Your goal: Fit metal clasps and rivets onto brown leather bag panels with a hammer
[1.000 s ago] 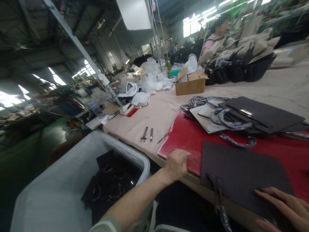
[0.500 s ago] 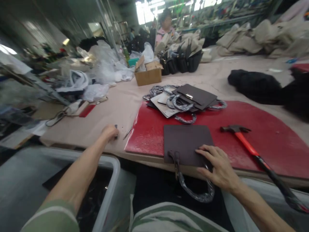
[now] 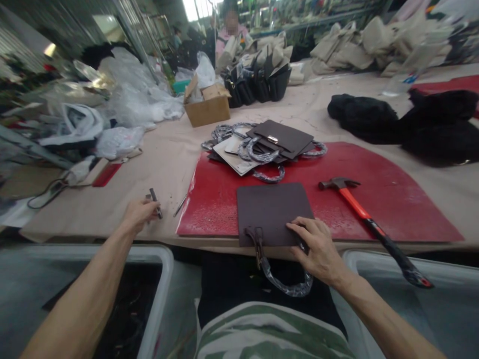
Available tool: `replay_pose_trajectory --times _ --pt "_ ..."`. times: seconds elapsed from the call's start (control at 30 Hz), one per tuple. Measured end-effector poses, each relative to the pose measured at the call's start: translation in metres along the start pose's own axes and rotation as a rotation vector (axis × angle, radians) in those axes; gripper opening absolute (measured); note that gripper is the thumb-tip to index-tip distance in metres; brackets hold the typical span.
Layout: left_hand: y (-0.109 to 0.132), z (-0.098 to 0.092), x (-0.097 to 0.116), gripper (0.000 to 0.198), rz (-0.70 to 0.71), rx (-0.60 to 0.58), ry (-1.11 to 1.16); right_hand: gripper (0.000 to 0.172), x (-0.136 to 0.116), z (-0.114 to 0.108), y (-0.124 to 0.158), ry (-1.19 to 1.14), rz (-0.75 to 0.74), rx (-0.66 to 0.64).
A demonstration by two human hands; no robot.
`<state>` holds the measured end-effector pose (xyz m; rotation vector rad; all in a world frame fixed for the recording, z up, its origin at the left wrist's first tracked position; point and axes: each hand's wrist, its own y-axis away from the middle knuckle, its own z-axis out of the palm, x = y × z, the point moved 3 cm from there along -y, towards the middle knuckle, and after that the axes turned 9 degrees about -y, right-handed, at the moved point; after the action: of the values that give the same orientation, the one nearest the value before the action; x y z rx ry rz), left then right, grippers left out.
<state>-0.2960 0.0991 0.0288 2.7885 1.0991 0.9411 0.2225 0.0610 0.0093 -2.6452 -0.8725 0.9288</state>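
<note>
A dark brown bag panel lies on a red cutting mat at the table's near edge, its plastic-wrapped handle hanging over the edge. My right hand rests flat on the panel's near right corner, fingers spread. My left hand is out to the left on the beige table, fingers closed round a small dark metal punch tool. A thin metal pin lies just right of it.
A hammer with an orange handle lies on the mat at right. A pile of panels and wrapped handles sits further back, with a cardboard box behind. Grey bins stand below the table edge. Another person sits at the far end.
My view swung right and down. My left hand went from the mat's corner to the small tools and picked one up. My right hand stayed on the panel.
</note>
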Motion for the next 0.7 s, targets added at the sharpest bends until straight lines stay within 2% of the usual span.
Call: replay_pose_trajectory --times 0.13,0.2,0.27,0.47,0.57,0.7 --pt "0.037 0.013 0.017 0.017 0.033 -0.133 0.382 0.044 -0.006 0.001 0.003 0.033 0.016 0.021" --pt "0.061 0.026 0.032 0.022 0.082 -0.219 0.629 0.040 -0.010 0.003 0.003 0.055 0.042 0.053" --pt "0.088 0.043 0.049 0.029 0.139 -0.306 0.782 0.040 -0.013 0.005 0.001 0.065 0.065 0.072" --pt "0.155 0.097 0.097 0.054 0.172 -0.562 1.025 0.038 -0.013 0.003 -0.009 0.121 0.069 0.015" --pt "0.173 0.115 0.114 0.061 0.192 -0.646 1.075 0.037 -0.013 -0.002 -0.017 0.184 0.076 -0.052" --pt "0.184 0.130 0.128 0.057 0.231 -0.679 1.116 0.045 -0.016 -0.004 -0.027 0.222 0.099 -0.107"
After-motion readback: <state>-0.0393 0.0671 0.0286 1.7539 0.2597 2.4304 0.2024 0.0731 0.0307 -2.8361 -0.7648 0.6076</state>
